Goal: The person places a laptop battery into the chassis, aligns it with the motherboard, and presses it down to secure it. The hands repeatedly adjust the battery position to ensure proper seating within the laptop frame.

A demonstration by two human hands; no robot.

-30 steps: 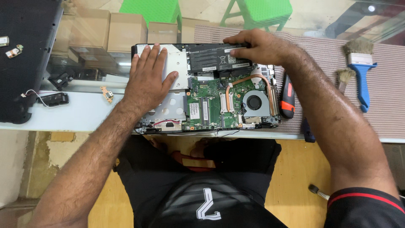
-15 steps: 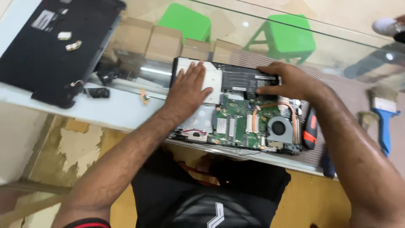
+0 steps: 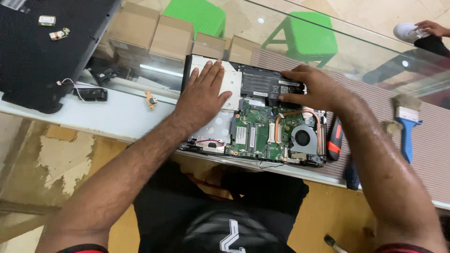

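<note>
An opened laptop base (image 3: 262, 140) lies on a glass counter, its green circuit board, copper heat pipe and round fan (image 3: 302, 138) exposed. My left hand (image 3: 202, 96) presses flat, fingers spread, on the silver drive bay at the laptop's left side. My right hand (image 3: 311, 87) grips the right end of the black battery (image 3: 262, 85) along the laptop's far edge, thumb against its near side.
A black laptop cover (image 3: 42, 51) with small parts lies far left, a loose cabled part (image 3: 89, 93) beside it. A red-and-black screwdriver (image 3: 334, 138) and a blue brush (image 3: 407, 126) lie to the right. Cardboard boxes (image 3: 154, 35) and green stools (image 3: 304, 37) show below the glass. Another person's hand (image 3: 433, 27) is top right.
The view has swung left and tilted, so the laptop sits further right in frame. Both hands have stayed on the drive bay and the battery.
</note>
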